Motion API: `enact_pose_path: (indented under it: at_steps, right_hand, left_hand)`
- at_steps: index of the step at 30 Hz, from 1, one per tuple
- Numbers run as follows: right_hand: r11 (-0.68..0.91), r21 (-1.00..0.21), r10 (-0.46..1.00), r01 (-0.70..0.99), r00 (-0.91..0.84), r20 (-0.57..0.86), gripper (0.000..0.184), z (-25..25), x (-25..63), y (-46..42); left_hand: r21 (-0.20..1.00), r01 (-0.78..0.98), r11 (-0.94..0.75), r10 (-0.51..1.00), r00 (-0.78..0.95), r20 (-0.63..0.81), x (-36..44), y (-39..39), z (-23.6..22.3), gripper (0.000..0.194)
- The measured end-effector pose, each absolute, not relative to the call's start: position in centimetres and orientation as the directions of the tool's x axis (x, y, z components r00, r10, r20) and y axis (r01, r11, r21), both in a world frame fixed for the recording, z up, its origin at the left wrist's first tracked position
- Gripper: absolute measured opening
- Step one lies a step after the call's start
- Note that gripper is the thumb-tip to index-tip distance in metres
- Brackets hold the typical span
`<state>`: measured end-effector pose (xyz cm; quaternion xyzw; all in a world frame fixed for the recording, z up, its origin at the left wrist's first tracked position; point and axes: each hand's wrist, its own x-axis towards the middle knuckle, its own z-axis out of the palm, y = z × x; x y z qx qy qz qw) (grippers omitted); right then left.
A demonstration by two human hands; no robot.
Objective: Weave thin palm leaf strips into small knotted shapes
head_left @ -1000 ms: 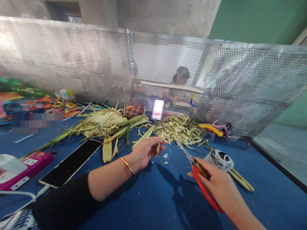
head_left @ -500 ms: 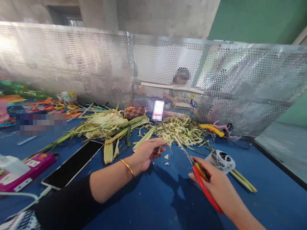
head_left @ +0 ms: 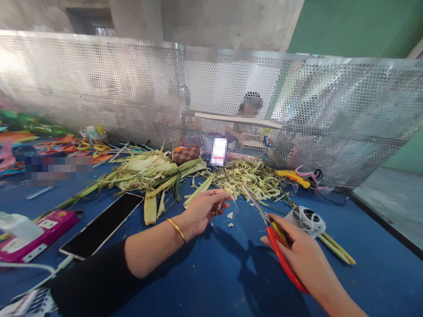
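Scissors (head_left: 276,246) have edged slightly away from the left hand (head_left: 201,213) over the last half second; little else has shifted. Nearest, the right hand (head_left: 299,248) is wrapped around their red handles, the one pair present, blades nearly together. Beyond, the left hand, wearing one gold bangle (head_left: 176,230), pinches one wispy husk piece (head_left: 229,197), mostly hidden by fingers, above the blue table (head_left: 198,281). To its left lie one dark phone (head_left: 104,224) and one magenta power strip (head_left: 54,224); to the right, two stalks (head_left: 340,250) beside one string-wound bundle (head_left: 307,221). Two larger pale scraps (head_left: 230,215) lie below the fingertips. Farther back, one heap of short strips (head_left: 251,176), too tangled to count, looks already cut; one pile of long husks (head_left: 145,171) seems uncut, so plenty appears left. Behind sit one checked pouch (head_left: 187,155), one yellow tool (head_left: 295,178) and, past a perforated partition (head_left: 132,97), two blurred people (head_left: 251,105).
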<state>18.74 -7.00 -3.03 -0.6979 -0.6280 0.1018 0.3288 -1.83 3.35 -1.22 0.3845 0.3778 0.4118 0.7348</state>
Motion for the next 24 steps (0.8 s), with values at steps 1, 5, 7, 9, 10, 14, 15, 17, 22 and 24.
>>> enact_pose_path:
  at_steps: [1,5,7,9,10,14,15,17,22,24]
  right_hand:
    - [-0.018,-0.566,0.946,0.824,0.197,0.258,0.048,-3.1,18.8,-7.0]
    - [-0.095,-0.329,0.954,0.940,0.180,0.241,0.045,-3.9,19.0,-6.9]
    - [-0.088,-0.173,0.963,0.981,0.128,0.239,0.043,-4.3,18.9,-6.9]
    - [-0.070,-0.084,0.976,0.994,0.086,0.201,0.043,-4.6,18.7,-7.0]
    - [-0.055,-0.067,0.982,0.996,0.066,0.176,0.042,-4.7,18.6,-7.0]
    - [0.047,-0.054,0.992,0.997,-0.040,0.120,0.045,-4.4,18.2,-7.4]
    - [0.069,-0.051,0.991,0.996,-0.063,0.117,0.046,-4.3,18.2,-7.5]
    - [0.084,-0.031,0.990,0.996,-0.080,0.117,0.047,-4.2,18.3,-7.7]
    - [0.029,0.058,0.985,0.998,-0.038,0.168,0.035,-3.9,18.9,-7.9]
    - [0.056,-0.014,0.950,0.998,-0.049,0.309,0.034,-3.8,19.0,-7.7]
  left_hand:
    - [0.855,-0.338,0.393,0.888,0.380,-0.258,-1.8,3.3,-1.2,0.008]
    - [0.777,-0.396,0.490,0.851,0.412,-0.326,-1.8,3.3,-1.0,0.009]
    - [0.766,-0.399,0.504,0.842,0.424,-0.333,-1.9,3.4,-1.1,0.011]
    - [0.780,-0.390,0.490,0.847,0.426,-0.319,-1.8,3.3,-1.2,0.010]
    - [0.789,-0.382,0.481,0.849,0.427,-0.311,-1.8,3.2,-1.2,0.011]
    - [0.821,-0.316,0.475,0.844,0.429,-0.323,-1.4,2.6,-1.4,0.014]
    - [0.831,-0.290,0.475,0.840,0.429,-0.331,-1.3,2.5,-1.4,0.013]
    - [0.852,-0.236,0.466,0.833,0.442,-0.333,-1.1,2.1,-1.5,0.013]
    - [0.877,-0.167,0.450,0.810,0.489,-0.323,-0.8,1.2,-1.5,0.017]
    - [0.880,-0.151,0.450,0.801,0.505,-0.322,-0.7,0.9,-1.6,0.018]
